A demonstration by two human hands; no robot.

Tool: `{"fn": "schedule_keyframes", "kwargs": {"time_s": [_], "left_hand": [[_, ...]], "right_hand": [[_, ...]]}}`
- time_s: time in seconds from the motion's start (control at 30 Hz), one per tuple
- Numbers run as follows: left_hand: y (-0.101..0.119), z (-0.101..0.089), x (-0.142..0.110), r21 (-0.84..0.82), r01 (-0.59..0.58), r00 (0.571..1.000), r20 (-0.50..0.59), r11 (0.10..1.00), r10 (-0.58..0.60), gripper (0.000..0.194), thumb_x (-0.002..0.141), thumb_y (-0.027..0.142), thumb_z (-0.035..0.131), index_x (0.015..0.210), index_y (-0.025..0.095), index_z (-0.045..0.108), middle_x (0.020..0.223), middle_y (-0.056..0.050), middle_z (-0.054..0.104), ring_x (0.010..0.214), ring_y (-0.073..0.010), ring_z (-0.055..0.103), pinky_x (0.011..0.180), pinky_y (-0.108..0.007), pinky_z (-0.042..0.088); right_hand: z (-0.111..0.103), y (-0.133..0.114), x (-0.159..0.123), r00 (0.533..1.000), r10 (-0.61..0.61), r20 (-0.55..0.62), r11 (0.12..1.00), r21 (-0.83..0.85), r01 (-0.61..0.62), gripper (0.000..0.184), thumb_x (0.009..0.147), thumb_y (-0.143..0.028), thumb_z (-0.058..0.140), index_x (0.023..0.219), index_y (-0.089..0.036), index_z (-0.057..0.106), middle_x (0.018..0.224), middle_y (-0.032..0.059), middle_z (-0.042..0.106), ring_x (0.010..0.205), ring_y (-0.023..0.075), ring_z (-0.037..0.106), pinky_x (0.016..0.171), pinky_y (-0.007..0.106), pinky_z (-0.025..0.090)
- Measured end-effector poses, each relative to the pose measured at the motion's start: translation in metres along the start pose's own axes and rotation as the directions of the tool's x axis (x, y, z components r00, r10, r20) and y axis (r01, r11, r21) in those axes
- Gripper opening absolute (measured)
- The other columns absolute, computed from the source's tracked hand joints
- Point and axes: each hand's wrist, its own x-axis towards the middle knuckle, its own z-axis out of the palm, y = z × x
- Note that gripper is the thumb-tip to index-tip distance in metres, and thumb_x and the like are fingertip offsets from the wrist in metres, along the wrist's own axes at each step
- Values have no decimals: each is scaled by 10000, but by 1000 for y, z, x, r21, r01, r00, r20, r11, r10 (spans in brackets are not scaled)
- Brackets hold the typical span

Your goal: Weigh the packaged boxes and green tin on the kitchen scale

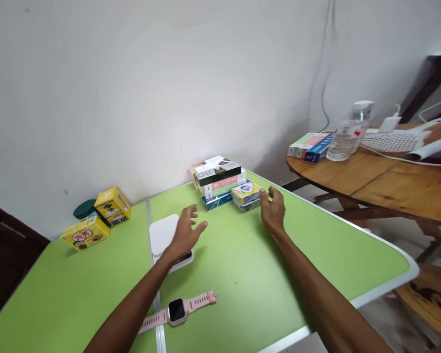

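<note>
My left hand (186,229) hovers over a white kitchen scale (163,234), fingers apart and nothing in them; it hides part of the scale's display. My right hand (273,210) is beside two stacked soap boxes (247,194), a yellow one on top, with its thumb close to their right side. Whether it touches them I cannot tell. Its fingers are spread. Behind the soap stands a pile of flat boxes (220,179), a black and white one on top and a blue one at the bottom. A pink-strapped smartwatch (177,311) lies near the front, partly behind my left forearm.
Two yellow boxes (113,206) and a dark green round lid (84,209) are at the table's left rear. The green folding table (220,260) meets a wall. On the right, a round wooden table (385,179) carries flat boxes, a plastic bottle (347,135) and cables.
</note>
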Motion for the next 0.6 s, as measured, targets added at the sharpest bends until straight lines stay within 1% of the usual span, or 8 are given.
{"fn": "schedule_keyframes", "kwargs": {"time_s": [0.1,0.17,0.23,0.3,0.37,0.43,0.53,0.6], "left_hand": [[1,57,37,-7,42,992,121,999,-40,631,852,329,769,1417,222,509,1447,-199,556,1202,-306,631,916,-452,559],[-3,87,63,5,68,985,161,998,-68,701,816,319,803,1437,207,496,1476,-217,524,1195,-324,630,923,-470,558],[-7,112,86,-2,78,982,170,997,-77,771,771,306,841,1448,199,486,1510,-226,492,1219,-342,619,964,-492,544],[-11,129,105,-25,69,983,173,997,-64,835,718,274,878,1447,203,478,1510,-219,504,1269,-359,596,1015,-511,521],[-13,141,117,-44,42,983,178,998,-34,857,689,240,893,1435,211,473,1469,-203,557,1299,-361,583,1050,-526,501],[-12,148,123,-60,20,984,178,998,-9,839,688,214,892,1413,212,470,1407,-191,617,1260,-345,615,1054,-531,498],[-11,149,121,-98,29,986,167,995,-12,821,680,189,895,1379,210,466,1325,-176,673,1139,-304,681,1001,-504,534],[-10,145,114,-95,39,987,159,995,-23,790,670,191,896,1343,204,480,1272,-163,696,1080,-285,700,948,-475,559]], "right_hand": [[9,11,16,998,19,68,1000,5,-19,909,892,-775,379,1393,-47,588,1427,295,581,1296,376,566,1107,563,439],[13,15,23,995,13,99,1000,-11,-12,904,905,-778,357,1377,-52,616,1440,291,589,1338,369,549,1154,555,398],[15,16,28,993,21,120,1000,-20,-18,887,908,-786,353,1356,-81,649,1433,267,615,1346,353,550,1181,540,368],[15,15,32,988,34,148,999,-1,-34,851,903,-791,376,1345,-126,669,1421,226,646,1319,337,575,1176,521,376],[13,13,35,982,44,186,998,25,-50,821,896,-791,405,1322,-148,687,1387,201,679,1260,329,612,1134,495,420],[9,9,37,972,50,231,998,29,-58,810,893,-794,399,1245,-141,723,1291,199,726,1158,327,653,1062,467,467],[2,1,34,958,47,284,999,0,-49,803,892,-807,358,1082,-138,759,1059,177,776,952,303,675,928,421,502],[-3,-5,27,954,46,297,999,-9,-45,782,893,-806,360,1031,-145,755,976,155,775,881,283,662,869,394,502]]}}
